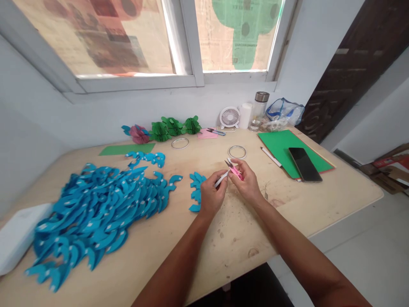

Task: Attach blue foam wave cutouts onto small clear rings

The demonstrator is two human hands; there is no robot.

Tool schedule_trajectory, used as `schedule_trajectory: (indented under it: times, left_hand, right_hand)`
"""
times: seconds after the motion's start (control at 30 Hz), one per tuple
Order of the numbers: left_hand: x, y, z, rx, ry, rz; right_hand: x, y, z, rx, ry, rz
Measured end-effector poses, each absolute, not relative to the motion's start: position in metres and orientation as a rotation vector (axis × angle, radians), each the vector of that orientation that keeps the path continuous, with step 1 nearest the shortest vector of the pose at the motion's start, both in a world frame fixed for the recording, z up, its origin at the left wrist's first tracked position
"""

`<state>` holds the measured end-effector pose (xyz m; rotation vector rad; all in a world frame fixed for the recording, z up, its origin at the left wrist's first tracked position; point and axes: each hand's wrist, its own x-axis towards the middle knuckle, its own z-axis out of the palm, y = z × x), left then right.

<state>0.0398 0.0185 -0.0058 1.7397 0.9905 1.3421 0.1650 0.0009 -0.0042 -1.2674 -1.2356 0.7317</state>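
Observation:
My left hand pinches a narrow white strip that points up to the right. In my right hand are small scissors with pink handles, their dark blades pointing up and left. The hands meet above the middle of the table, the strip's end close to the scissors. Just left of my left hand lies a blue cut-out piece with notched edges, partly hidden by the hand. A large pile of blue cut-outs with small white patches spreads across the left side.
Two tape rings lie beyond the hands. Green and pink paper flowers, a small fan and a glass bottle line the wall. At right are a pen, green sheets and a phone.

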Motion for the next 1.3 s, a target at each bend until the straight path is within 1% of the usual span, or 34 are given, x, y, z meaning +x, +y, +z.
schedule_trajectory:
  times: [0.23,0.43,0.6,0.73,1.07,1.3]
  left_hand:
    - [0.04,0.019,-0.01,1.798,0.964,1.336]
    - [0.04,0.021,-0.014,1.654,0.983,1.331]
    - [0.04,0.024,-0.014,1.497,0.92,1.354]
    - [0.039,0.026,-0.012,1.433,0.86,1.328]
    - [0.039,0.022,-0.004,1.385,0.928,1.311]
    - [0.036,0.024,0.0,1.293,0.973,1.372]
  right_hand:
    - [0.165,0.001,-0.003,-1.272,-1.224,0.734]
    - [0.162,-0.001,0.002,-1.188,-1.178,0.779]
    - [0.162,-0.002,0.004,-1.151,-1.154,0.73]
    - [0.164,-0.002,0.003,-1.232,-1.168,0.69]
    - [0.166,-0.004,0.004,-1.365,-1.169,0.6]
    - [0.169,-0.005,0.006,-1.428,-1.199,0.486]
